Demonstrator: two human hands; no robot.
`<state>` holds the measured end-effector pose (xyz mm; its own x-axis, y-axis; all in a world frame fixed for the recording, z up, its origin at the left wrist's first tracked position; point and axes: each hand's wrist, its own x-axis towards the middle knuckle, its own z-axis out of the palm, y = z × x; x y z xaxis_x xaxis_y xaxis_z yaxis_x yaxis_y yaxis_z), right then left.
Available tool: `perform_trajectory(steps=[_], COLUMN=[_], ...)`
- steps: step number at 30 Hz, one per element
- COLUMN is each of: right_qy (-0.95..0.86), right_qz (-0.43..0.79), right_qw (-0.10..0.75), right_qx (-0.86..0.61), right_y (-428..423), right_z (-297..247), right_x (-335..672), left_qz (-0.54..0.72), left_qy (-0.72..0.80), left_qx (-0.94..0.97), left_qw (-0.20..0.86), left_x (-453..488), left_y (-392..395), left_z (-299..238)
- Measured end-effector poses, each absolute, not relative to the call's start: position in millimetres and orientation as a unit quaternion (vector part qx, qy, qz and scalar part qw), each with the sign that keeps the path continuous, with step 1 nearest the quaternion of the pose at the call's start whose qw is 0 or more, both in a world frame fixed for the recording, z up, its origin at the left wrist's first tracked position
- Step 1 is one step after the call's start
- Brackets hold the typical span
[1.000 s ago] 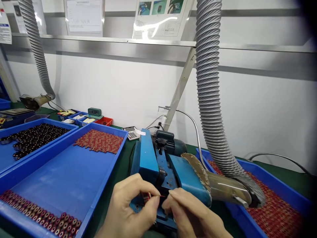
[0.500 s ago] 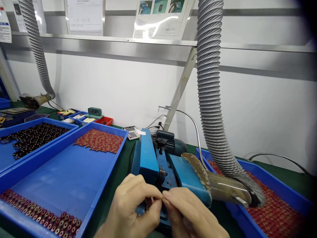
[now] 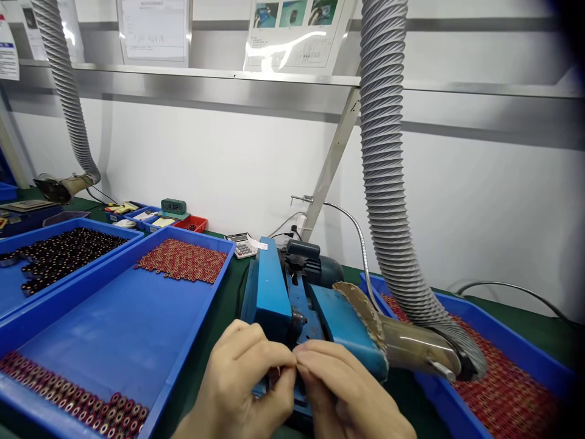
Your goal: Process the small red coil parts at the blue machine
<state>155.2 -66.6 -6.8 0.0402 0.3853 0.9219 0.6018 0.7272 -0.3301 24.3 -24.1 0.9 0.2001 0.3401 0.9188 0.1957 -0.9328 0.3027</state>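
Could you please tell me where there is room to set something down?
The middle tray is bare between its rear rings and front rings; a narrow, mostly free strip of table lies between it and the machine. Crowded: the right tray, and the machine's front, where left hand and right hand meet.

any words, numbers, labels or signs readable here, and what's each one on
"8 02": display of the green clock, small, so a likely reading
Sheet with three photos: print too small and glared to read
Framed sheet: too faint to read
Sheet behind the left hose: unreadable
Far-left sign: too blurred to read
Calculator and paper slip: any marks too small to read
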Motion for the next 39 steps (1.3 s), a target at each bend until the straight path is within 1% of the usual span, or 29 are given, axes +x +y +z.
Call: perform_trajectory(steps=[1,2,3,5,6,7,8,11,12,14,16,17,18,19,21,22,23,24,28,29,31,32,33,35,36,37,38,39], right_qy=[-0.67,-0.655,-0.641,-0.608,-0.596,-0.6,-0.62,-0.702,-0.718,-0.717,-0.686,-0.664,-0.643,-0.619,-0.574,-0.567,-0.578,-0.604,-0.711,-0.718,-0.697,-0.674,-0.648,-0.587,-0.557,-0.537,-0.536,-0.552], right_qz=[-0.078,-0.031,0.054,0.259,0.322,0.339,0.311,0.108,0.047,-0.044,-0.08,-0.05,0.02,0.119,0.316,0.362,0.359,0.314,0.055,0.008,-0.05,-0.037,0.021,0.232,0.334,0.401,0.421,0.393], right_qw=[0.626,0.629,0.633,0.641,0.646,0.651,0.655,0.64,0.631,0.626,0.625,0.628,0.632,0.638,0.644,0.649,0.655,0.662,0.634,0.629,0.629,0.633,0.64,0.651,0.653,0.656,0.663,0.677], right_qx=[-0.391,-0.418,-0.432,-0.391,-0.352,-0.319,-0.3,-0.292,-0.289,-0.302,-0.364,-0.402,-0.433,-0.443,-0.395,-0.356,-0.327,-0.314,-0.298,-0.298,-0.34,-0.378,-0.412,-0.422,-0.39,-0.348,-0.31,-0.288], right_y=[-67,-67,-68,-67,-67,-66,-65,-61,-61,-62,-65,-67,-68,-69,-69,-69,-68,-67,-63,-62,-64,-64,-65,-66,-66,-66,-66,-65], right_z=[-7,-8,-8,-8,-7,-7,-6,-6,-6,-8,-10,-10,-10,-9,-8,-7,-6,-6,-7,-9,-11,-11,-11,-11,-10,-9,-8,-7], right_x=[152,150,150,152,155,159,162,167,166,160,154,151,149,149,153,156,160,163,166,164,158,154,152,151,152,155,158,161], left_qz=[0.606,0.601,0.596,0.591,0.595,0.601,0.607,0.609,0.607,0.603,0.6,0.597,0.592,0.587,0.584,0.589,0.596,0.604,0.613,0.61,0.607,0.603,0.6,0.6,0.603,0.608,0.615,0.62], left_qy=[0.173,0.175,0.176,0.18,0.183,0.186,0.187,0.185,0.183,0.18,0.177,0.175,0.174,0.176,0.179,0.185,0.188,0.19,0.179,0.178,0.176,0.173,0.169,0.161,0.16,0.164,0.168,0.173], left_qx=[0.776,0.78,0.783,0.782,0.779,0.775,0.772,0.767,0.767,0.77,0.779,0.783,0.786,0.788,0.785,0.781,0.776,0.772,0.766,0.766,0.771,0.777,0.782,0.783,0.779,0.774,0.769,0.765], left_qw=[0.028,-0.007,-0.04,-0.08,-0.078,-0.06,-0.03,0.078,0.099,0.101,0.05,0.011,-0.029,-0.062,-0.101,-0.099,-0.084,-0.055,0.08,0.094,0.078,0.05,0.015,-0.049,-0.063,-0.059,-0.041,-0.011], left_x=[25,25,25,24,24,23,23,22,23,24,25,25,25,25,24,23,23,23,24,24,26,27,27,28,27,27,27,26], left_y=[-24,-24,-25,-24,-24,-24,-24,-24,-24,-24,-24,-24,-24,-24,-25,-25,-25,-25,-24,-24,-24,-23,-23,-23,-23,-23,-23,-23], left_z=[0,-1,-2,-3,-2,-1,0,3,4,2,-1,-2,-4,-5,-5,-4,-3,-1,4,3,1,0,-1,-2,-2,-2,-1,1])
